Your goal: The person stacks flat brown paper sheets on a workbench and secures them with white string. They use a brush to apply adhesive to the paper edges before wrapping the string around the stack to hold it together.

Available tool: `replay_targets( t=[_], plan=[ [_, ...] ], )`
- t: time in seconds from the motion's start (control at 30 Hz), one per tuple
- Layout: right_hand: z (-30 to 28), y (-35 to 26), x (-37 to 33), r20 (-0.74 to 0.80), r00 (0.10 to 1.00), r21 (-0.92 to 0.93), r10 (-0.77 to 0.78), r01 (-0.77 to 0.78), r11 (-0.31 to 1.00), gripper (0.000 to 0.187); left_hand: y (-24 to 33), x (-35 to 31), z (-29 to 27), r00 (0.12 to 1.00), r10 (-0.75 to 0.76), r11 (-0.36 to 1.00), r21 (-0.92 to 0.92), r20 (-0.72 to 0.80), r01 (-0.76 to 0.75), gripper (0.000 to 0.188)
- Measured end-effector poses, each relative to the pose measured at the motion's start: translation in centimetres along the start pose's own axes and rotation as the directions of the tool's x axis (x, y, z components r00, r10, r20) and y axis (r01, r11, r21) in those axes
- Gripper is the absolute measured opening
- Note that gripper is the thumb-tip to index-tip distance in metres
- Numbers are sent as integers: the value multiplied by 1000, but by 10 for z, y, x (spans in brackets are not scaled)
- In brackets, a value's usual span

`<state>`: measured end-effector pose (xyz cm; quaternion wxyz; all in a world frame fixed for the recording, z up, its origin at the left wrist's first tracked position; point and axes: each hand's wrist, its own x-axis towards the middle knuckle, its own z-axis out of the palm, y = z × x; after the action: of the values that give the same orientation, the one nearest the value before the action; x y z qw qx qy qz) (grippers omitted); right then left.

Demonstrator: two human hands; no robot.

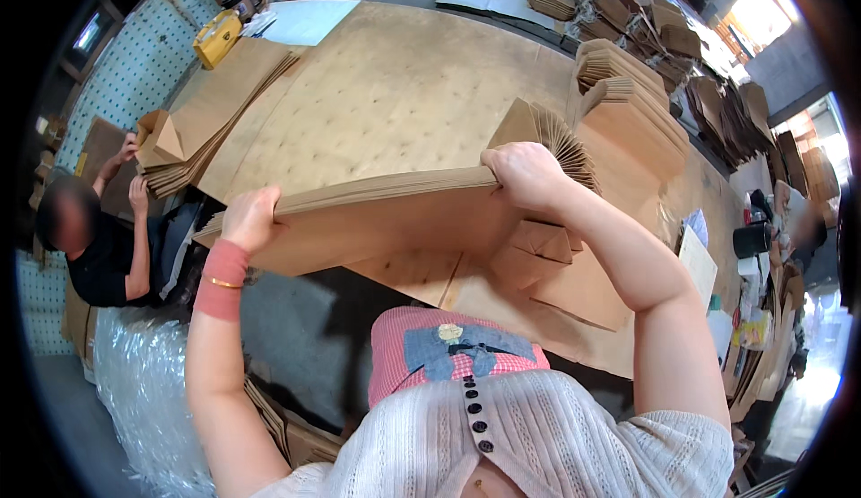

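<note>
Between my two hands is a thick stack of flat brown paper bags, tilted up on its long edge above the near side of the wooden table. My left hand, with a pink wrist band and a thin bracelet, is closed over the stack's left part. Closed on its upper right edge is my right hand. Just beyond that hand, a fanned pile of brown paper bags stands on the table. A folded bag bottom shows below my right forearm.
At the left a co-worker handles another pile of paper bags. A yellow box sits at the far left corner. More bag stacks lie on the right. Clear plastic wrap is beside my left arm. Another person is at far right.
</note>
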<state>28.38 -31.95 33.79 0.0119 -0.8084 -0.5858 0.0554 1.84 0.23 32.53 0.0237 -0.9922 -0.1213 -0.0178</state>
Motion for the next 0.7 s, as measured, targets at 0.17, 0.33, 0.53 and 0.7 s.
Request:
replay_targets(
  t=[0.17,0.33,0.53,0.7],
  plan=[
    [-2,-2,1,50,995,135,86,-92,987,34,-16,5,-11,990,-14,975,-218,140,45,35],
    [3,6,-7,123,990,70,70,-79,994,55,-31,7,-14,970,58,981,-194,237,-12,29],
    [-7,-9,-12,112,991,2,73,-74,997,16,-52,-1,8,964,109,994,-18,242,-108,21],
    [8,2,-14,73,997,-25,2,0,1000,14,-39,-5,1,956,142,990,-47,257,-134,23]
  ],
)
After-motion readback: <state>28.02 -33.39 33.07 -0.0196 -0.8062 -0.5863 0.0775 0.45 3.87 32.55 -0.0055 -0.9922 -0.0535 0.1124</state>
